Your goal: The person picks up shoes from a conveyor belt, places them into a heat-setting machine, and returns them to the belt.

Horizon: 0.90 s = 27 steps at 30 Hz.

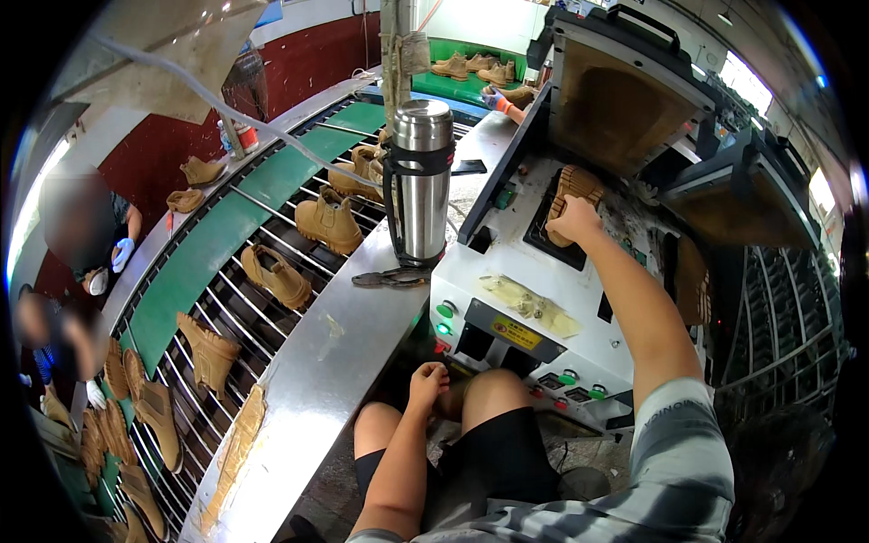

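Note:
My right arm reaches out to a tan boot [579, 184] lying sole-up in the dark recess of a white pressing machine [453, 291]. My right hand [575, 223] is closed on the boot, its fingers partly hidden. Above and behind the boot, the machine's thick hinged lid [606, 95] stands raised, its brown pad exposed. My left hand [427, 385] hovers over my lap with its fingers curled in and nothing visible in them. It is just below the machine's front, which has green buttons [445, 309] and a red one.
Left of me runs a roller conveyor [204, 339] carrying several tan boots [328, 220]. On its metal ledge stand a steel flask [421, 181] and dark pliers [391, 278]. A second raised lid [747, 195] is at the right, another boot [691, 281] beneath it. Other people work at far left and behind the machine.

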Available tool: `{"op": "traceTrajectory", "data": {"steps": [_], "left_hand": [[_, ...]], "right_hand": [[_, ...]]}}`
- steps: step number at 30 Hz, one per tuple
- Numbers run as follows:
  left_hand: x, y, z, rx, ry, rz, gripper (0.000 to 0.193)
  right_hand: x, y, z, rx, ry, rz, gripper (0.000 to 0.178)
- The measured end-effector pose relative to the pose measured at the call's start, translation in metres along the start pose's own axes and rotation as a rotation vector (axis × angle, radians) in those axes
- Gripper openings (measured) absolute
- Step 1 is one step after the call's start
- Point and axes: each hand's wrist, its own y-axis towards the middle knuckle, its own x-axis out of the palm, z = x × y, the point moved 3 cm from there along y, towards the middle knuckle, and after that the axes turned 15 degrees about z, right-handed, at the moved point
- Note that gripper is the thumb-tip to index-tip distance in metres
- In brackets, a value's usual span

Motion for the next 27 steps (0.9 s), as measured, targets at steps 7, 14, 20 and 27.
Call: {"op": "traceTrajectory", "data": {"steps": [7,14,20,27], "left_hand": [[-0.005,-0.016,0.004,0.085,-0.256,-0.066,0.063],[0.035,-0.016,0.066,0.229,-0.4,0.107,0.078],[0.11,-0.022,0.12,0.139,-0.507,-0.047,0.066],[-0.018,-0.028,0.071,0.006,-0.289,-0.213,0.052]], "right_hand": [[0.014,-0.052,0.032,-0.166,0.146,0.241,0.074],[-0.003,-0.157,0.167,-0.231,0.434,0.617,0.031],[-0.019,-0.197,0.339,0.08,0.361,0.743,0.022],[-0.032,-0.149,0.393,0.695,0.391,0.379,0.097]]}}
